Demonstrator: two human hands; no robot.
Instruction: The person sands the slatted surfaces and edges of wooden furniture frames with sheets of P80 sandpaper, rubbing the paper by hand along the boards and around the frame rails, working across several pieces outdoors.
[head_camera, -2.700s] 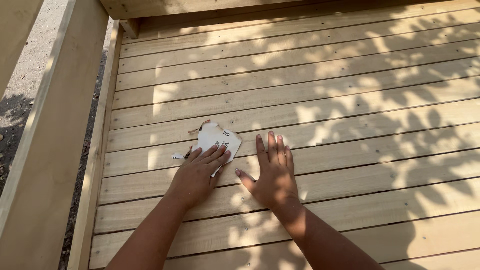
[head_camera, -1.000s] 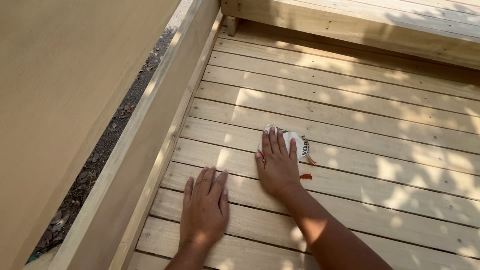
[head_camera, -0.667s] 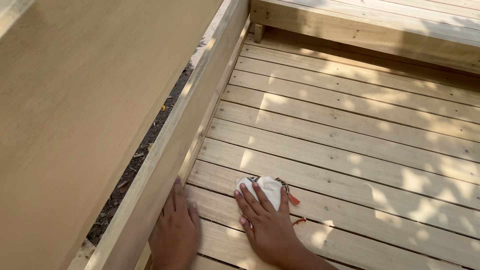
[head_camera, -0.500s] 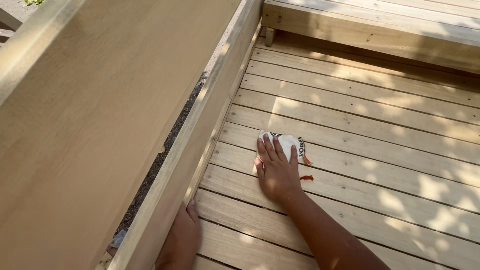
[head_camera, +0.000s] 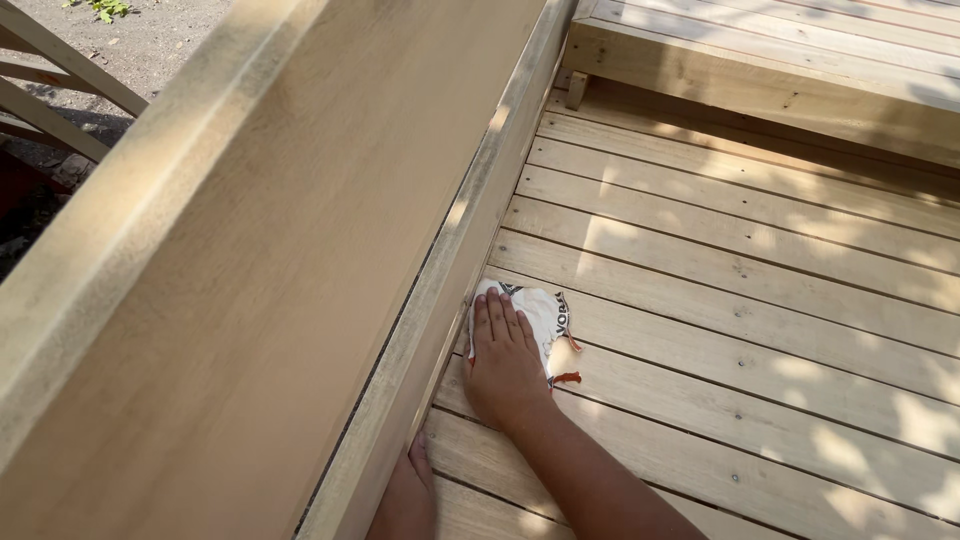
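My right hand (head_camera: 505, 360) lies flat, fingers together, on a white cloth (head_camera: 540, 312) with dark and orange markings, pressing it onto the pale wooden deck boards (head_camera: 720, 320). The cloth sits right against the base of a long wooden side rail (head_camera: 440, 290) on the left. My left hand (head_camera: 408, 495) rests on the deck at the bottom of the view, close to the rail and mostly hidden behind it; only part of it shows, so its fingers cannot be made out.
A broad sloping wooden plank (head_camera: 250, 250) fills the left half of the view. A raised wooden bench or step (head_camera: 760, 70) crosses the top right. Bare ground and wooden struts (head_camera: 60, 90) lie beyond at the upper left. Leaf shadows dapple the boards.
My right hand has slid the cloth left across the boards until it lies against the side rail. My left hand has dropped further behind the rail as my view turned left.
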